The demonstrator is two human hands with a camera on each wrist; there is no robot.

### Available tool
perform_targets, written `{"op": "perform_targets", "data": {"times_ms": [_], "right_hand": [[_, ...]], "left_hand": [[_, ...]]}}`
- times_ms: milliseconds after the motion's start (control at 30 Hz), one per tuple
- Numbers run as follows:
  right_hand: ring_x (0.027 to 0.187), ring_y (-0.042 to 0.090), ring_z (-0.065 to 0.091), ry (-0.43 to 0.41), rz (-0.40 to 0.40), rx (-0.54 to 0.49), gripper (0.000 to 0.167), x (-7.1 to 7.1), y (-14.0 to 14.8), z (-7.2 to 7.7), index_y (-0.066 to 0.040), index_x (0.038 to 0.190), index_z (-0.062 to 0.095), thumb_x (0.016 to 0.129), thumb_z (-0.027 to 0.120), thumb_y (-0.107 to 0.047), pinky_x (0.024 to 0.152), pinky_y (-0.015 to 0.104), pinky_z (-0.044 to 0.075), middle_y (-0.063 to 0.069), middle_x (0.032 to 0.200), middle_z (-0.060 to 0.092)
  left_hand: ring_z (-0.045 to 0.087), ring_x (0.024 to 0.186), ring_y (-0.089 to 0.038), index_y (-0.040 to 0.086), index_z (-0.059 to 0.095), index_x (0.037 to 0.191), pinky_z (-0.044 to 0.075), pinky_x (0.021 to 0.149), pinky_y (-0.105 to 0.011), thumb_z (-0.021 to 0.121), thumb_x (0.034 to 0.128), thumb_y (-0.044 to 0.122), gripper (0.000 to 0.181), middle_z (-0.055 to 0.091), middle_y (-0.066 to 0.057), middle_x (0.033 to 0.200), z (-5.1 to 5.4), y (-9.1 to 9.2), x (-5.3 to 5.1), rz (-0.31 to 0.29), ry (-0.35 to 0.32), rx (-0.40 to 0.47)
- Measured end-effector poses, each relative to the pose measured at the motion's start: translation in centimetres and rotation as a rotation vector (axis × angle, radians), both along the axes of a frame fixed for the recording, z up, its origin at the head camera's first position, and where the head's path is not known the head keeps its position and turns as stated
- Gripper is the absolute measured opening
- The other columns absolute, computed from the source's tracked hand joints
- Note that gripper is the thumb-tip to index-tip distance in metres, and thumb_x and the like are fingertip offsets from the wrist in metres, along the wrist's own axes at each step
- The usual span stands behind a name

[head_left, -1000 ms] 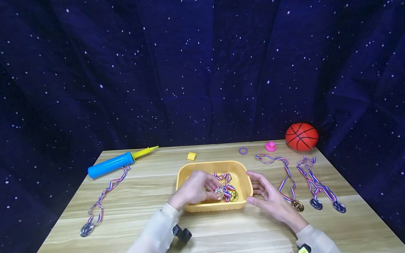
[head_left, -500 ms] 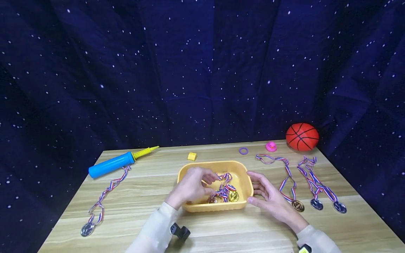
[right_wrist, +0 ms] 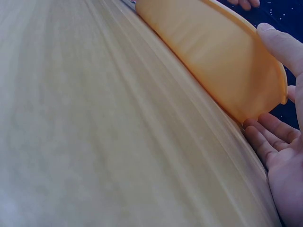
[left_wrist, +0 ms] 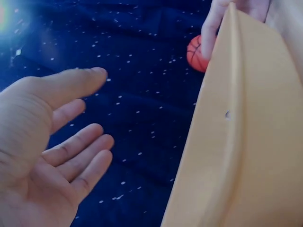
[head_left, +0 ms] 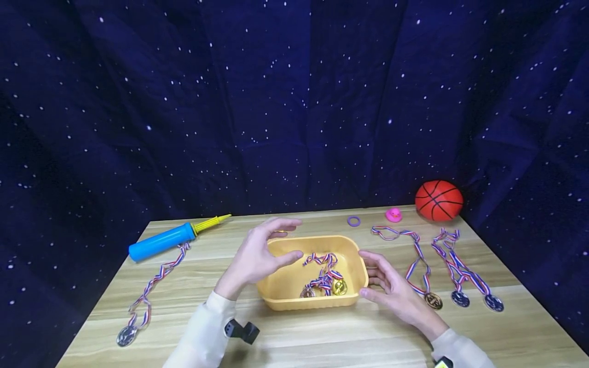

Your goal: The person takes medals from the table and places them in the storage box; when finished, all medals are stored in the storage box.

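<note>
A yellow plastic bin [head_left: 313, 303] stands mid-table. Inside it, a gold medal [head_left: 339, 287] and a coppery medal [head_left: 308, 293] lie with tangled red, white and blue ribbons. My left hand [head_left: 259, 253] hovers over the bin's left end, thumb and fingers spread apart; the left wrist view shows nothing in it. Against the bin's right end rests my right hand [head_left: 391, 286]. In the right wrist view its thumb [right_wrist: 281, 45] is by the rim, and its loosely extended fingers [right_wrist: 267, 139] touch low on the wall.
Right of the bin lie a bronze medal [head_left: 433, 300] and two silver medals [head_left: 460, 298], ribbons stretched backward. Another silver medal [head_left: 126, 336] lies front left, below a blue pump [head_left: 163, 242]. Along the back are a purple ring [head_left: 353, 221], pink duck [head_left: 393, 214] and basketball [head_left: 439, 201].
My left hand has let go of the coppery medal in the bin and risen up and left, its fingers spreading. It now hides the yellow block behind the bin. My right hand stays put.
</note>
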State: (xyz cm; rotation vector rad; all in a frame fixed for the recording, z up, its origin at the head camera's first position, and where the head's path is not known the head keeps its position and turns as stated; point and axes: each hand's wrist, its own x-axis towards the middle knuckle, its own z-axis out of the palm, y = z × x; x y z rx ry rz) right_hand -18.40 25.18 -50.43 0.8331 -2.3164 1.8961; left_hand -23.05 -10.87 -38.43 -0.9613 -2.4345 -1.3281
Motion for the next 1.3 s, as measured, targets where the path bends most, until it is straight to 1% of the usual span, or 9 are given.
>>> {"op": "perform_targets", "data": {"times_ms": [133, 267, 500, 633, 767, 833, 1067, 1167, 1300], "right_hand": [[0.13, 0.03, 0.065, -0.001, -0.004, 0.002, 0.079, 0.0, 0.0, -0.1, -0.005, 0.169, 0.038, 0.101, 0.077, 0.001, 0.112, 0.025, 0.055, 0.026, 0.152, 0.056], [0.13, 0.034, 0.065, -0.006, -0.004, 0.003, 0.079, 0.0, 0.0, -0.1, -0.006, 0.169, 0.038, 0.101, 0.077, 0.001, 0.112, 0.025, 0.055, 0.027, 0.152, 0.056], [0.13, 0.035, 0.065, -0.01, -0.01, 0.008, 0.079, 0.0, 0.0, 0.0, -0.007, 0.169, 0.038, 0.101, 0.078, 0.002, 0.112, 0.025, 0.055, 0.027, 0.152, 0.056], [0.13, 0.036, 0.065, -0.012, -0.01, 0.008, 0.079, 0.0, 0.0, 0.0, -0.007, 0.169, 0.038, 0.101, 0.078, 0.002, 0.112, 0.025, 0.055, 0.027, 0.152, 0.056], [0.131, 0.036, 0.065, -0.016, -0.007, 0.003, 0.079, 0.0, 0.0, -0.1, -0.007, 0.169, 0.038, 0.101, 0.077, 0.002, 0.112, 0.025, 0.055, 0.028, 0.152, 0.056], [0.131, 0.035, 0.065, -0.015, -0.007, 0.001, 0.079, -0.1, 0.0, -0.1, -0.007, 0.169, 0.038, 0.101, 0.077, 0.002, 0.112, 0.025, 0.055, 0.028, 0.152, 0.056], [0.13, 0.038, 0.065, -0.013, 0.001, -0.002, 0.079, 0.0, 0.1, -0.1, -0.007, 0.169, 0.038, 0.101, 0.077, 0.002, 0.112, 0.025, 0.055, 0.03, 0.152, 0.055], [0.131, 0.039, 0.064, -0.017, 0.002, 0.001, 0.079, 0.0, 0.0, -0.1, -0.007, 0.17, 0.037, 0.101, 0.077, 0.001, 0.112, 0.025, 0.055, 0.03, 0.152, 0.055], [0.13, 0.04, 0.064, -0.014, -0.002, 0.005, 0.079, 0.0, 0.0, -0.1, -0.007, 0.169, 0.038, 0.101, 0.077, 0.002, 0.112, 0.025, 0.055, 0.03, 0.152, 0.055]], "left_hand": [[0.068, 0.133, -0.025, 0.024, 0.068, 0.151, 0.057, 0.116, -0.044, 0.098, 0.0866, 0.018, 0.071, 0.069, 0.005, 0.146, 1.0, -2.0, 0.2, 0.011, 0.055, 0.028], [0.066, 0.136, -0.023, 0.026, 0.066, 0.153, 0.056, 0.117, -0.044, 0.099, 0.0861, 0.019, 0.075, 0.067, 0.004, 0.15, 1.8, -4.4, 0.7, 0.043, 0.113, 0.03], [0.062, 0.139, -0.015, 0.019, 0.065, 0.155, 0.051, 0.119, -0.028, 0.1, 0.0828, 0.008, 0.081, 0.065, 0.003, 0.153, 2.6, -9.0, 1.9, 0.113, 0.171, 0.033], [0.062, 0.139, -0.014, 0.014, 0.066, 0.153, 0.049, 0.118, -0.023, 0.098, 0.0801, -0.002, 0.081, 0.066, -0.005, 0.153, 2.6, -11.6, 2.7, 0.138, 0.193, 0.061], [0.062, 0.139, -0.012, 0.015, 0.066, 0.153, 0.049, 0.117, -0.021, 0.096, 0.0794, -0.009, 0.083, 0.065, -0.012, 0.153, 2.1, -14.0, 3.9, 0.177, 0.163, 0.087], [0.062, 0.139, -0.011, 0.014, 0.065, 0.154, 0.048, 0.116, -0.019, 0.094, 0.0799, -0.011, 0.084, 0.065, -0.011, 0.154, 1.7, -15.1, 4.5, 0.192, 0.131, 0.105], [0.063, 0.139, -0.013, 0.001, 0.063, 0.153, 0.045, 0.121, -0.022, 0.09, 0.0781, -0.02, 0.082, 0.066, -0.013, 0.153, -0.3, -19.1, 6.3, 0.23, 0.083, 0.124], [0.061, 0.141, -0.012, 0.002, 0.064, 0.152, 0.045, 0.12, -0.022, 0.091, 0.0784, -0.019, 0.081, 0.067, -0.014, 0.152, -1.4, -20.9, 7.0, 0.289, 0.069, 0.102], [0.062, 0.134, -0.002, 0.008, 0.069, 0.149, 0.045, 0.112, -0.014, 0.094, 0.0812, -0.009, 0.074, 0.073, -0.003, 0.146, -3.0, -22.9, 7.9, 0.411, 0.072, 0.037]]}}
